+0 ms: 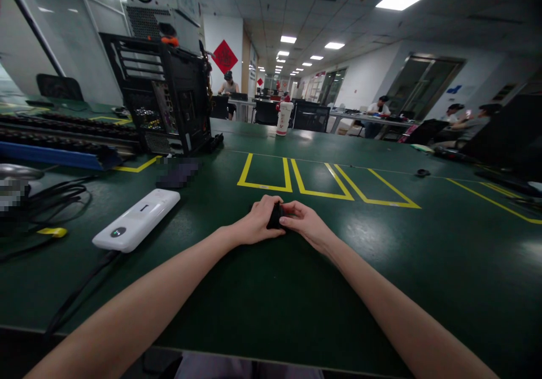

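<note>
Between my two hands is a small black object (pixel 275 216), mostly covered by fingers, so its kind does not show. My left hand (pixel 259 221) is wrapped round it from the left, thumb along the near side. From the right, the thumb and fingers of my right hand (pixel 305 222) pinch its edge. Both hands are low over the green table (pixel 271 300), just in front of the yellow tape outlines (pixel 266 187). To the left of my left hand lies a white power bank (pixel 138 220) with a black cable plugged into its near end.
An open black computer case (pixel 178 96) stands at the back left, beside long dark parts with a blue edge (pixel 55 154). Black cables (pixel 55 204) lie at the far left. A white paper cup (pixel 283 119) stands at the back. Several people sit at other desks beyond.
</note>
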Motion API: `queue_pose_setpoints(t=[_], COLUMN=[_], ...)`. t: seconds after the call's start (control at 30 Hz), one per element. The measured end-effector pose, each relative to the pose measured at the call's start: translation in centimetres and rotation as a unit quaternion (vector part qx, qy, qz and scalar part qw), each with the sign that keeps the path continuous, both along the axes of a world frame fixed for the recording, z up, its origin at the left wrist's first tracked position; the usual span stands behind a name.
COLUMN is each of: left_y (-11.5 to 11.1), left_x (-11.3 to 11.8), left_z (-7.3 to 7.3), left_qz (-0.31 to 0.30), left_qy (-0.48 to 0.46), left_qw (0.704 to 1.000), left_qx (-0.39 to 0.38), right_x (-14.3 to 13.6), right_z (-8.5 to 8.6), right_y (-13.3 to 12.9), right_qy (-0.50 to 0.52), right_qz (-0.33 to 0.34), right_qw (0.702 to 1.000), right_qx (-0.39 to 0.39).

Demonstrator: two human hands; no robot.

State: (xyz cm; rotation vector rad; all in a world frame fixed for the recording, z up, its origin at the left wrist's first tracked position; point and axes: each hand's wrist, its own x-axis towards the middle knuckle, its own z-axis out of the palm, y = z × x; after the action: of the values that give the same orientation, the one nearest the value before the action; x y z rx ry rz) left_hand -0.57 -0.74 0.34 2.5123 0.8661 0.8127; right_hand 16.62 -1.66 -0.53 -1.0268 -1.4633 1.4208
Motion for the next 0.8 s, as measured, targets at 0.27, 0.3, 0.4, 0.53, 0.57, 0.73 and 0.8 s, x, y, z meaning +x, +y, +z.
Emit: queue_pose_setpoints(t=[0.27,0.3,0.4,0.53,0.57,0.73,0.8], left_y=[0.1,0.1,0.0,-0.2,-0.2,-0.4,-0.5], left_x=[0.2,0.2,0.2,0.1,0.1,0.0,0.0], left_z=[-0.4,-0.4,-0.3,-0.3,-0.3,-0.2,-0.2], left_qz=[0.002,0.002,0.007,0.01,0.009,0.007,0.007], left_qy=[-0.007,-0.007,-0.002,-0.001,-0.002,0.002,0.003], left_qw=[1.0,1.0,1.0,1.0,1.0,1.0,0.999], left_qx=[0.021,0.019,0.02,0.024,0.025,0.029,0.031], right_x=[0.0,-0.1,-0.2,-0.3,-0.3,-0.2,-0.1], right_z=[0.0,-0.1,-0.4,-0.5,-0.5,-0.3,-0.3], right_y=[-0.1,-0.1,-0.2,-0.6,-0.7,-1.1,-1.1], right_qy=[0.059,0.055,0.022,-0.011,-0.007,0.007,0.006], right_qz=[-0.012,-0.014,-0.024,-0.029,-0.026,-0.015,-0.013], right_qw=[0.997,0.997,0.999,0.998,0.998,0.998,0.998], right_qx=[-0.058,-0.056,-0.025,0.048,0.059,0.064,0.062])
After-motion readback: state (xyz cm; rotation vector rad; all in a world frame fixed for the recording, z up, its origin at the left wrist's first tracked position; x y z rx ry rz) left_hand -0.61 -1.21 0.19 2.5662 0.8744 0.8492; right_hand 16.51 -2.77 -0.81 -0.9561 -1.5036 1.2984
